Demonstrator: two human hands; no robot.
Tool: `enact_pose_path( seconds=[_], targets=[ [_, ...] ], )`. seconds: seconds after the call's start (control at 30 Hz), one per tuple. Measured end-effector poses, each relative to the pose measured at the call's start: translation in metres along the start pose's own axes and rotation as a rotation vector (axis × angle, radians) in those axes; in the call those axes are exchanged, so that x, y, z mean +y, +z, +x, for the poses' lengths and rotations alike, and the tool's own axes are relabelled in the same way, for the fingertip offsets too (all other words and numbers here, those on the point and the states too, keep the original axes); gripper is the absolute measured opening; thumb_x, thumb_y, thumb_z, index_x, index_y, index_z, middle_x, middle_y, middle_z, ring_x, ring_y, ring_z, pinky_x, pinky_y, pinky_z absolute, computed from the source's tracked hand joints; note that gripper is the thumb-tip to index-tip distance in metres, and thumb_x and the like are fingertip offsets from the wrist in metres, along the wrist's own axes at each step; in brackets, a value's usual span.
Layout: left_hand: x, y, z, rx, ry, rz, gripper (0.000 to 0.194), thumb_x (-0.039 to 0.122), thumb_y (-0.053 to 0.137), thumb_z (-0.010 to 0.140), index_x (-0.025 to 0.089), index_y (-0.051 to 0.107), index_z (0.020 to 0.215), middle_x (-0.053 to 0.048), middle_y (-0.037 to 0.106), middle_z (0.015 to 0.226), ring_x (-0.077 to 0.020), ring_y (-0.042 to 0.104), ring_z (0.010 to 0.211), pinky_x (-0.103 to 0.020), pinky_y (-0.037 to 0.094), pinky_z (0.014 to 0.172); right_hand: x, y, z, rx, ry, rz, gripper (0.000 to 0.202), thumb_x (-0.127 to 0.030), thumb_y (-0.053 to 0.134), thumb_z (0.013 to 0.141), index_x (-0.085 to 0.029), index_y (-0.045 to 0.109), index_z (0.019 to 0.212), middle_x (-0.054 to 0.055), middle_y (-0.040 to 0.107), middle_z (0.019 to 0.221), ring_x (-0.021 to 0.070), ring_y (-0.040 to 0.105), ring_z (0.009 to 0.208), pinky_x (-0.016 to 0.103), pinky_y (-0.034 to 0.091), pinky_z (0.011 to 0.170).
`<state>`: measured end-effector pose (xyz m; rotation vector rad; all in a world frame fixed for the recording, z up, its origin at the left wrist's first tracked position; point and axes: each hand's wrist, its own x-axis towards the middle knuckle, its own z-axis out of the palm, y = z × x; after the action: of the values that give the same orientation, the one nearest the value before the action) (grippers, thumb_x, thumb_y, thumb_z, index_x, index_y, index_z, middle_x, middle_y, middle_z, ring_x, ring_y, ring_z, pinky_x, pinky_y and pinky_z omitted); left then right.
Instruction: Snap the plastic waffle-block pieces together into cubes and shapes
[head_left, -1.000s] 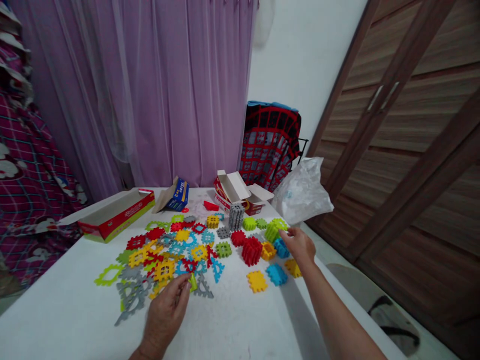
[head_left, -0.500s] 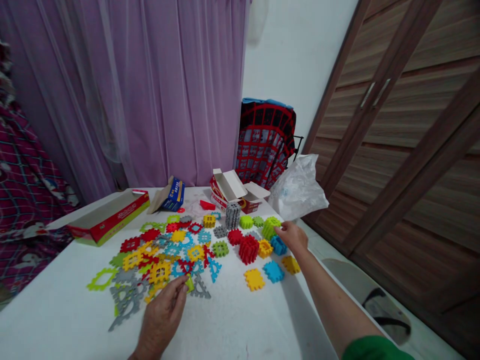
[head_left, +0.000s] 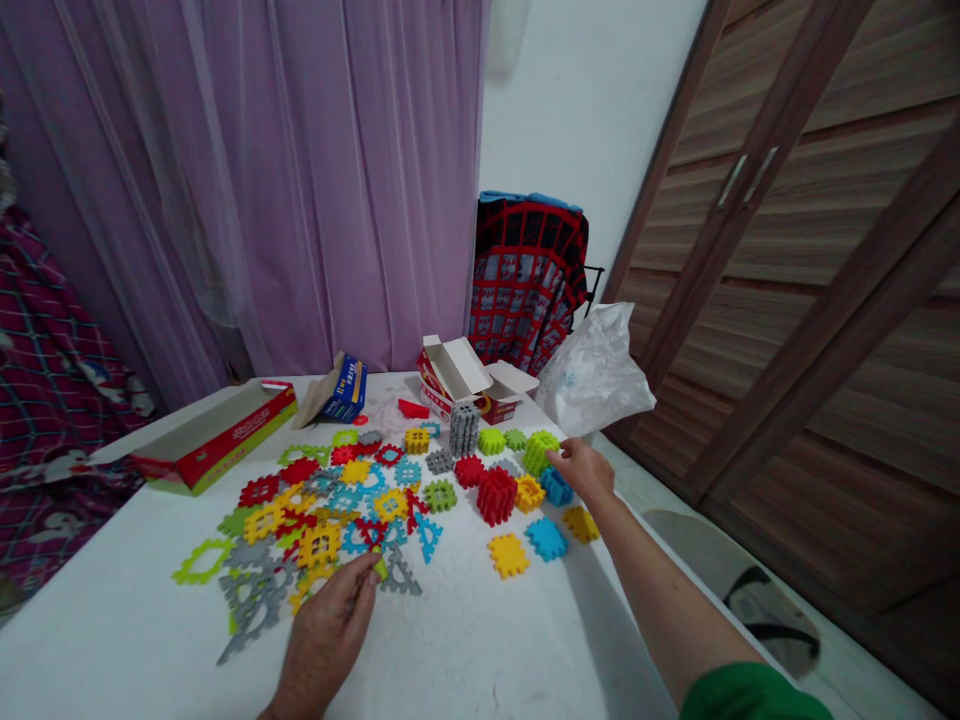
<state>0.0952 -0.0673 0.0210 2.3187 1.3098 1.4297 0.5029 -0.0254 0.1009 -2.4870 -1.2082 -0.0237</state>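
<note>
My left hand [head_left: 334,622] is closed in a pinch on a small lime-green plastic building piece [head_left: 381,567], beside a grey triangular piece [head_left: 402,574]. Most of the green piece is hidden by the fingers. Over on the right, my right hand [head_left: 588,470] has its thumb and fingers closed on a lime-green stack of toothed square pieces [head_left: 538,450]. Close below it are a blue stack [head_left: 556,487] and a yellow stack [head_left: 529,493]. A taller red stack [head_left: 496,496] stands left of these, and a grey stack [head_left: 464,430] rises behind.
Loose toothed pieces in several colours [head_left: 319,545] lie heaped at left. Flat yellow [head_left: 508,555] and blue squares [head_left: 546,539] lie in front. Opened boxes stand behind: a red one [head_left: 247,432], a blue one [head_left: 349,390], another red one [head_left: 504,405]. A plastic bag [head_left: 598,375] hangs at the right edge.
The view has shifted slightly. Both hands stay almost where they were, the left at the small green piece and the right at the lime-green stack.
</note>
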Motion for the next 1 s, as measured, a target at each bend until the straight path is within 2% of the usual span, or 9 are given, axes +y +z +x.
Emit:
enact_pose_path(
  seconds=[0.2, 0.33, 0.43, 0.5, 0.6, 0.73, 0.83, 1.0],
  targets=[
    [0.0, 0.0, -0.001, 0.023, 0.036, 0.026, 0.024, 0.04, 0.05, 0.093, 0.025, 0.067, 0.1, 0.002, 0.078, 0.079, -0.0124, 0.073, 0.063, -0.017, 0.058, 0.06, -0.003, -0.004, -0.005, -0.003, 0.0, 0.002, 0.044, -0.049, 0.057, 0.083, -0.021, 0.068, 0.115, 0.007, 0.074, 0.106, 0.0264, 0.067, 0.103, 0.033, 0.048, 0.08],
    [-0.001, 0.0, -0.001, 0.016, 0.027, 0.012, 0.025, 0.041, 0.05, 0.093, 0.025, 0.068, 0.1, 0.002, 0.078, 0.082, -0.0125, 0.074, 0.064, -0.017, 0.058, 0.06, -0.005, -0.012, -0.015, 0.076, 0.014, 0.078, 0.045, -0.049, 0.055, 0.085, -0.019, 0.066, 0.117, 0.008, 0.074, 0.1, 0.0255, 0.068, 0.095, 0.033, 0.048, 0.078],
    [-0.002, 0.001, -0.001, 0.018, 0.0, 0.005, 0.027, 0.043, 0.05, 0.092, 0.025, 0.069, 0.098, 0.001, 0.078, 0.081, -0.0133, 0.074, 0.065, -0.018, 0.058, 0.062, -0.015, -0.005, -0.042, 0.199, -0.033, 0.237, 0.034, -0.04, 0.049, 0.087, -0.02, 0.07, 0.104, 0.005, 0.074, 0.089, 0.022, 0.068, 0.082, 0.029, 0.047, 0.071],
    [-0.003, 0.001, -0.001, 0.018, -0.027, 0.004, 0.028, 0.044, 0.05, 0.092, 0.025, 0.069, 0.097, 0.001, 0.078, 0.081, -0.0138, 0.074, 0.066, -0.019, 0.059, 0.063, -0.029, 0.01, -0.072, 0.228, -0.164, 0.398, 0.031, -0.037, 0.045, 0.087, -0.02, 0.071, 0.091, 0.004, 0.073, 0.08, 0.0189, 0.067, 0.074, 0.026, 0.047, 0.068],
    [-0.001, 0.001, -0.002, -0.006, -0.065, 0.002, 0.026, 0.041, 0.05, 0.092, 0.025, 0.07, 0.098, 0.0, 0.079, 0.084, -0.0144, 0.074, 0.069, -0.021, 0.059, 0.066, -0.058, 0.039, -0.125, 0.175, -0.462, 0.581, 0.032, -0.038, 0.044, 0.088, -0.02, 0.07, 0.083, 0.003, 0.072, 0.073, 0.0152, 0.064, 0.064, 0.023, 0.046, 0.063],
    [0.003, 0.002, -0.004, -0.039, -0.101, 0.01, 0.024, 0.033, 0.048, 0.093, 0.025, 0.07, 0.1, -0.001, 0.078, 0.085, -0.0145, 0.073, 0.073, -0.022, 0.059, 0.069, -0.091, 0.066, -0.178, 0.045, -0.673, 0.619, 0.029, -0.032, 0.045, 0.088, -0.02, 0.071, 0.08, 0.002, 0.071, 0.07, 0.0139, 0.064, 0.063, 0.021, 0.045, 0.062],
    [0.005, 0.002, -0.005, -0.043, -0.102, 0.022, 0.024, 0.03, 0.048, 0.093, 0.025, 0.069, 0.101, -0.003, 0.078, 0.089, -0.0153, 0.074, 0.079, -0.024, 0.059, 0.073, -0.103, 0.074, -0.191, -0.041, -0.702, 0.626, 0.031, -0.033, 0.044, 0.089, -0.021, 0.071, 0.08, 0.003, 0.072, 0.072, 0.0147, 0.065, 0.065, 0.021, 0.046, 0.064],
    [0.01, -0.001, -0.005, -0.054, -0.07, 0.04, 0.023, 0.025, 0.048, 0.093, 0.024, 0.068, 0.102, -0.003, 0.077, 0.091, -0.0146, 0.073, 0.08, -0.024, 0.059, 0.073, -0.106, 0.085, -0.192, -0.084, -0.612, 0.677, 0.034, -0.041, 0.044, 0.088, -0.022, 0.07, 0.08, 0.002, 0.071, 0.069, 0.016, 0.065, 0.06, 0.023, 0.048, 0.06]
  ],
)
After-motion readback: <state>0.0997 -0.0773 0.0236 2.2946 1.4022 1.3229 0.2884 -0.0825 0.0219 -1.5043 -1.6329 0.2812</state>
